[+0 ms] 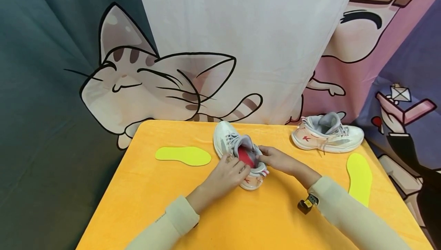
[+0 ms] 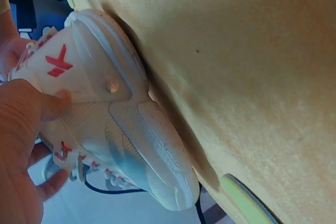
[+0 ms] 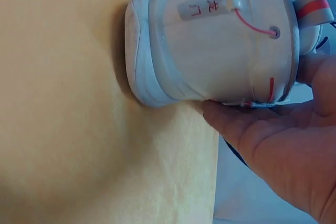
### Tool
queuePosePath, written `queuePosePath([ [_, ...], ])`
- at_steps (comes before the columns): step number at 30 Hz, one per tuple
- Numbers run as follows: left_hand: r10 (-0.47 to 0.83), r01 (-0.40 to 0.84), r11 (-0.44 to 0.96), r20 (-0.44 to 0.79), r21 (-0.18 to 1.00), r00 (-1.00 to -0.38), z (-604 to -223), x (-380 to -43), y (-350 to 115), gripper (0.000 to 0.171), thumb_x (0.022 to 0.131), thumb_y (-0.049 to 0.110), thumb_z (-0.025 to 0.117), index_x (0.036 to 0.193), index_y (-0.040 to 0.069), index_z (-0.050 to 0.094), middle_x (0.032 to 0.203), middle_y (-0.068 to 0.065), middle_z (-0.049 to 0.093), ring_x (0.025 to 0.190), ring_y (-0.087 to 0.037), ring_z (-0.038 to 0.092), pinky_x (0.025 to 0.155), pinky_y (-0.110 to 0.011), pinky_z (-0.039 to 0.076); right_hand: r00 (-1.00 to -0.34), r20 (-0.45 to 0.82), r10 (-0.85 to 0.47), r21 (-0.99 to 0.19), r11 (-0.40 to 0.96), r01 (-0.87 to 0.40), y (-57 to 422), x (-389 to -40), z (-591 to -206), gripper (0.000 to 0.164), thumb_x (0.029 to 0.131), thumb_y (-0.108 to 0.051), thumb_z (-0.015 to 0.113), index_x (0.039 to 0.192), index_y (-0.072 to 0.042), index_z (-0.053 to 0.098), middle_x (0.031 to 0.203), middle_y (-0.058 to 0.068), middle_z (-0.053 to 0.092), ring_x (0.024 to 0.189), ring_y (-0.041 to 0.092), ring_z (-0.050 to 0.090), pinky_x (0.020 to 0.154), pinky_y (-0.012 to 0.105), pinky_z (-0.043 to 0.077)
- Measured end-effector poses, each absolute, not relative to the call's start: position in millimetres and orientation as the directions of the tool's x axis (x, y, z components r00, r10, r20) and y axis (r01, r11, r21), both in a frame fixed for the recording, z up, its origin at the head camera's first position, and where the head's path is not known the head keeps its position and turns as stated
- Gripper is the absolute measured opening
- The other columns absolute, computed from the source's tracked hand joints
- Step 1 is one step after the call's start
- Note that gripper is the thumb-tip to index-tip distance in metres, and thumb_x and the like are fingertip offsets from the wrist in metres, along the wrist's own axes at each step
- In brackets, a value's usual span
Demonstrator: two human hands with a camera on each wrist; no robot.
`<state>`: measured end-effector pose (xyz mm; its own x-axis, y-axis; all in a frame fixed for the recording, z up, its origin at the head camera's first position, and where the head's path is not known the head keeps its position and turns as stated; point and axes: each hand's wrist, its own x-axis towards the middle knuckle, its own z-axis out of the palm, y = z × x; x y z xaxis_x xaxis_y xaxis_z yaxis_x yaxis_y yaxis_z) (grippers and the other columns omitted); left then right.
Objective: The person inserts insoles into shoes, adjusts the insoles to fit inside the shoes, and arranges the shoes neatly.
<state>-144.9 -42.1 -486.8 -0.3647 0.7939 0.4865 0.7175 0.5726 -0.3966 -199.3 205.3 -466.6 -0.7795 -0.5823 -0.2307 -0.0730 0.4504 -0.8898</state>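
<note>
A white sneaker (image 1: 224, 139) with grey lining stands on the yellow-covered table, toe pointing away, and a red insole (image 1: 244, 156) shows inside its opening. My left hand (image 1: 230, 172) holds the near-left side of its collar. In the left wrist view, the thumb presses the sneaker's side (image 2: 86, 85) below a red logo while the other fingers bend over toward the laces. From the other side my right hand (image 1: 275, 159) grips the collar edge. Seen from the right wrist, the sneaker's heel (image 3: 220, 51) stands between its thumb and fingers.
Left of the sneaker lies a flat bright-yellow insole (image 1: 182, 156). Another yellow insole (image 1: 359, 177) lies at the table's right edge, partly behind the right sleeve. A second white sneaker (image 1: 327, 135) stands at the back right. A cartoon-printed curtain (image 1: 262, 51) hangs behind the table (image 1: 138, 204).
</note>
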Motion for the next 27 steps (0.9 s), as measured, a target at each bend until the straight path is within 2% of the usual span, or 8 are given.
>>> queuePosePath([
  [3,0.803,0.739,0.558,0.469,-0.377,-0.368,-486,-147,-46,0.027,0.107,0.008,0.043,0.111,0.015,0.068,0.102,0.001,0.068,0.096,-0.021,0.065,0.091,-0.042,0.054,-0.776,-0.236,-0.585,-0.912,0.409,-0.031,203,-198,-468,0.047,0.109,-0.014,0.044,0.147,0.014,0.042,0.129,0.029,0.06,0.111,0.029,0.06,0.088,0.022,0.053],
  [7,0.801,0.761,0.56,0.448,-0.328,-0.397,-485,-150,-54,0.019,0.105,0.007,0.052,0.114,0.012,0.068,0.108,-0.003,0.066,0.104,-0.023,0.063,0.094,-0.039,0.053,-0.776,-0.24,-0.582,-0.924,0.381,0.0,200,-199,-470,0.049,0.111,-0.015,0.043,0.149,0.015,0.039,0.134,0.032,0.057,0.117,0.027,0.06,0.094,0.026,0.056],
  [10,0.778,0.77,0.59,0.425,-0.243,-0.463,-484,-150,-60,0.019,0.104,0.011,0.056,0.119,0.011,0.068,0.117,-0.007,0.064,0.111,-0.026,0.06,0.095,-0.038,0.052,-0.782,-0.25,-0.571,-0.922,0.388,0.012,199,-199,-470,0.048,0.11,-0.015,0.044,0.148,0.014,0.04,0.135,0.031,0.057,0.117,0.026,0.06,0.097,0.03,0.055],
  [14,0.672,0.732,0.679,0.441,-0.049,-0.595,-484,-149,-71,0.033,0.095,0.013,0.058,0.127,0.005,0.065,0.123,-0.013,0.062,0.114,-0.028,0.058,0.092,-0.04,0.053,-0.798,-0.264,-0.542,-0.912,0.41,0.023,197,-199,-473,0.049,0.11,-0.02,0.047,0.147,0.012,0.043,0.135,0.027,0.058,0.121,0.029,0.058,0.104,0.04,0.053],
  [18,0.451,0.579,0.768,0.411,0.275,-0.793,-489,-149,-75,0.047,0.095,0.024,0.062,0.136,0.001,0.056,0.131,-0.016,0.059,0.12,-0.03,0.059,0.099,-0.044,0.055,-0.804,-0.281,-0.525,-0.913,0.405,0.055,197,-201,-477,0.053,0.11,-0.025,0.045,0.149,0.01,0.041,0.14,0.026,0.057,0.127,0.03,0.055,0.11,0.045,0.048],
  [21,0.288,0.374,0.742,0.239,0.557,-0.927,-492,-147,-70,0.063,0.101,0.039,0.059,0.148,0.0,0.044,0.146,-0.018,0.051,0.131,-0.033,0.055,0.109,-0.049,0.05,-0.802,-0.301,-0.516,-0.922,0.372,0.106,196,-202,-479,0.053,0.111,-0.026,0.043,0.149,0.011,0.041,0.137,0.027,0.058,0.119,0.024,0.058,0.103,0.035,0.052],
  [23,0.232,0.244,0.688,0.111,0.683,-0.966,-493,-147,-65,0.071,0.103,0.046,0.056,0.155,0.002,0.036,0.153,-0.018,0.046,0.139,-0.034,0.05,0.115,-0.052,0.043,-0.799,-0.314,-0.512,-0.929,0.338,0.148,195,-202,-480,0.051,0.111,-0.024,0.042,0.147,0.012,0.042,0.131,0.027,0.06,0.11,0.019,0.061,0.094,0.028,0.054],
  [27,0.225,0.119,0.572,-0.016,0.812,-0.974,-492,-147,-52,0.069,0.106,0.046,0.051,0.159,0.006,0.033,0.156,-0.015,0.046,0.142,-0.03,0.047,0.118,-0.052,0.039,-0.796,-0.314,-0.518,-0.94,0.286,0.185,190,-201,-479,0.048,0.109,-0.019,0.041,0.142,0.016,0.044,0.113,0.022,0.065,0.091,0.01,0.062,0.08,0.022,0.054],
])
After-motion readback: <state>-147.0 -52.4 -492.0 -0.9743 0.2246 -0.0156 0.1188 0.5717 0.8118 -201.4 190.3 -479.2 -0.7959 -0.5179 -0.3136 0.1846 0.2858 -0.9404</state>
